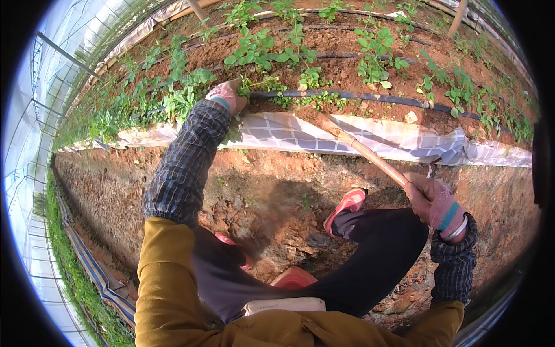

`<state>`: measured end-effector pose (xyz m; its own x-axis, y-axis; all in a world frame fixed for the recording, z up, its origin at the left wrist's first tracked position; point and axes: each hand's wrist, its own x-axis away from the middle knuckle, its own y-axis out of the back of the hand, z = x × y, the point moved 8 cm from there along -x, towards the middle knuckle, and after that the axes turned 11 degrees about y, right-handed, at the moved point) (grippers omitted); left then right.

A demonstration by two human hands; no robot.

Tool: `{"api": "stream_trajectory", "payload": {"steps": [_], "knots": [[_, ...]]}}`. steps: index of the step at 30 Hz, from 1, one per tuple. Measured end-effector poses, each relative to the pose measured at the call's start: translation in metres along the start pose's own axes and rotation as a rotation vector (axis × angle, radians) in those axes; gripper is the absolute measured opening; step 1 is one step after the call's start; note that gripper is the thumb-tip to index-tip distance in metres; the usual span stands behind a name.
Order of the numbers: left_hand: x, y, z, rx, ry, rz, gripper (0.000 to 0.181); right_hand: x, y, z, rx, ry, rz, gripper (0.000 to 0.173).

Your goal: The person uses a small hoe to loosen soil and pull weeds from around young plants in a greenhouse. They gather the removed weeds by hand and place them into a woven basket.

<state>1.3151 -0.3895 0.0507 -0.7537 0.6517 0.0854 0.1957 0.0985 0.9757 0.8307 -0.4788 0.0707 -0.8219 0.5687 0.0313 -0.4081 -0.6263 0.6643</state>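
My right hand (433, 201), in a pink glove with a teal band, grips the wooden handle (377, 162) of a garden hand tool. Its soil-caked far end (318, 119) reaches the edge of the planting bed (338, 78); the blade's shape cannot be made out. My left hand (227, 96), also gloved, is bent among low green weeds (186, 97) at the bed's front edge. Leaves show on both sides of it, but its fingertips are hidden, so any hold is unclear. Just right of it runs a black drip hose (312, 93), with small seedlings (323, 102) along it.
Checked plastic sheeting (277, 134) lines the bed's front edge. Leafy plants (375, 52) grow in rows between more hoses. Below me, a red seat-like object (295, 277) shows between my legs on the rough soil path (269, 204). Posts (457, 19) and a greenhouse wall (26, 143) stand farther off.
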Motion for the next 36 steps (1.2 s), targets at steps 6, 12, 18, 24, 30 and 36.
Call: {"api": "stream_trajectory", "payload": {"steps": [6, 12, 18, 24, 30, 36], "knots": [[0.018, -0.017, -0.086, -0.184, -0.06, 0.286, 0.062, -0.037, 0.001, 0.048, 0.575, 0.393, 0.095, 0.025], [-0.005, -0.034, -0.055, 0.109, 0.056, 0.114, 0.051, -0.07, -0.065, -0.014, -0.13, 0.192, -0.076, 0.025], [0.005, -0.004, -0.016, 0.35, 0.235, -0.093, 0.042, -0.094, -0.113, 0.015, -0.887, -0.216, 0.166, 0.025], [0.014, 0.006, -0.014, 0.424, 0.133, -0.02, 0.038, -0.035, -0.028, 0.011, -0.488, -0.33, 0.246, 0.028], [-0.006, -0.073, -0.054, 0.383, 0.021, 0.187, 0.056, 0.028, 0.026, 0.014, -0.232, -0.277, 0.123, 0.032], [0.007, -0.038, -0.125, 0.159, 0.055, 0.318, 0.071, 0.024, 0.018, -0.005, -0.152, -0.218, 0.018, 0.029]]}}
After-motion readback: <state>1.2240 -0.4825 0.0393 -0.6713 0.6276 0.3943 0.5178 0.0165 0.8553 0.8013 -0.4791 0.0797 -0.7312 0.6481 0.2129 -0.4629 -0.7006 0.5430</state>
